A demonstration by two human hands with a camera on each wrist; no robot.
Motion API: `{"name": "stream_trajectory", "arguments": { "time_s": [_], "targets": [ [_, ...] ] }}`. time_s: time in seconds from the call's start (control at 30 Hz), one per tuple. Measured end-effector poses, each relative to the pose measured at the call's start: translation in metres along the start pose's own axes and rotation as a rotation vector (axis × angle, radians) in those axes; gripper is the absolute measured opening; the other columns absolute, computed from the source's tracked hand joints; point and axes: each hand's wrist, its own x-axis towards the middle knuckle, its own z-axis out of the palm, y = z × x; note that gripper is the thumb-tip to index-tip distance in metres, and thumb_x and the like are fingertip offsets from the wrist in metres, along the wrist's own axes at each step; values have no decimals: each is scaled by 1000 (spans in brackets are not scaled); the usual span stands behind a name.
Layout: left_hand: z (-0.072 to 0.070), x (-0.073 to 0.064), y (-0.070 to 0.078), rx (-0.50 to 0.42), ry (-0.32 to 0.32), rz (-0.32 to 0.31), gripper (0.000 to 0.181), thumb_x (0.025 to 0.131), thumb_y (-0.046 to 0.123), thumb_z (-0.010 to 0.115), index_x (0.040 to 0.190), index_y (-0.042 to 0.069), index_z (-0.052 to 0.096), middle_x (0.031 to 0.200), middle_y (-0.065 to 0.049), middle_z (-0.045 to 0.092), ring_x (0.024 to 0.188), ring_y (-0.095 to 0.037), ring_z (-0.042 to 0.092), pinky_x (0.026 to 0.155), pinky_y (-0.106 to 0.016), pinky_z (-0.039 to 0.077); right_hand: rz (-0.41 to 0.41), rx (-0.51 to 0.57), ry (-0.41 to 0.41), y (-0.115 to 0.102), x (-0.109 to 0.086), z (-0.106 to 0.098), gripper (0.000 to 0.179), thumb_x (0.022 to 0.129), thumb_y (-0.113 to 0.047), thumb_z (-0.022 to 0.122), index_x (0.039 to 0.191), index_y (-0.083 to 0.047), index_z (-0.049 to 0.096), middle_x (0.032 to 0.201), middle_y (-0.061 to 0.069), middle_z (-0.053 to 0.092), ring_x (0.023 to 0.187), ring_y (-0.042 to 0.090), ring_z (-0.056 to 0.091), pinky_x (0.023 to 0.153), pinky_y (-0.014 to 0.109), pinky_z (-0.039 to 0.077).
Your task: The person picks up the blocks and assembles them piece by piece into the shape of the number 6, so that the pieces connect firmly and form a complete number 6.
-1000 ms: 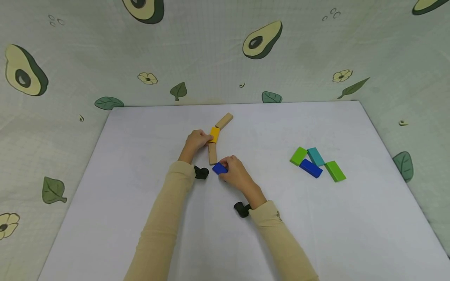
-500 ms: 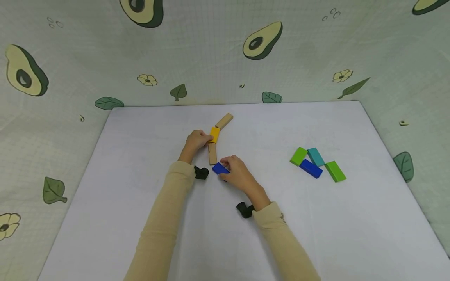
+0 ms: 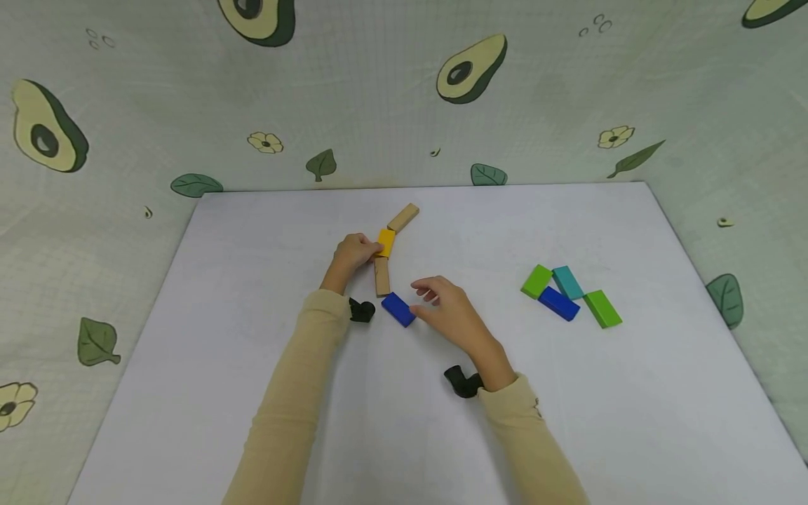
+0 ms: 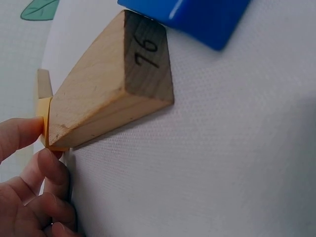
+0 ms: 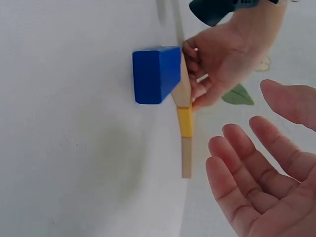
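My left hand is at the yellow block, thumb and fingertips pinching its left side. In the left wrist view the thumb presses the yellow block, with the other fingers curled below. A plain wooden block follows on the near side, its end marked "76" in the left wrist view. Another wooden block slants away beyond the yellow one. A blue block lies at the near end of this line, angled to the right. My right hand is beside it, fingers spread and holding nothing.
To the right lie two green blocks, a teal block and a second blue block, close together on the white table. A patterned cloth hangs behind the table. Black camera mounts sit at both wrists.
My right hand has let go of the blue block and drawn back to the right, fingers opening. The blue block stays in place. My left hand has not moved.
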Motion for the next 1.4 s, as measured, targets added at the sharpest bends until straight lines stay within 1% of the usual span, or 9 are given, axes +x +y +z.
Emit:
{"name": "stream_trajectory", "arguments": {
  "time_s": [0.13,0.4,0.6,0.83,1.13,1.33,1.4],
  "targets": [
    [0,1,-1,3,3,5,31,88,36,60,95,6,58,74,-2,54,72,-15,46,60,-23,32,-16,3,20,-1,-9,-7,39,87,-17,65,122,-4,55,116,14,60,104,26,56,89,40,46],
    [0,-1,-1,-9,-7,-4,32,89,36,60,98,6,58,78,-3,53,74,-15,45,61,-24,32,1,-15,73,5,-27,-26,41,87,-22,65,124,-8,54,122,12,59,109,26,55,92,45,45],
    [0,-2,-1,3,-6,8,32,89,36,59,98,6,58,77,-3,52,73,-15,45,61,-23,32,13,-62,137,18,-40,-39,41,86,-21,66,124,-8,55,122,11,58,110,27,54,94,48,43],
    [1,-1,-2,-2,-4,3,33,89,37,59,100,5,58,80,-3,52,74,-15,44,62,-24,31,27,-76,196,32,-51,-51,42,86,-20,67,123,-6,55,123,13,57,112,28,52,94,49,42],
    [-1,4,-3,-2,-8,-7,31,89,36,59,96,6,57,79,-3,53,74,-16,44,62,-24,32,82,-99,247,52,-61,-70,44,88,-24,65,125,-4,53,125,17,55,116,34,49,96,52,40],
    [-1,4,-1,0,-24,-14,33,89,37,59,100,6,58,80,-3,53,76,-15,45,63,-24,32,88,-110,291,65,-67,-84,45,87,-23,66,124,-2,53,122,19,54,115,34,49,96,51,38],
    [-2,3,0,0,-23,-20,33,89,37,59,100,6,59,79,-3,53,76,-15,45,63,-24,32,114,-109,293,69,-70,-89,46,87,-24,65,125,-1,52,123,19,53,116,35,48,97,51,38]
  ]
}}
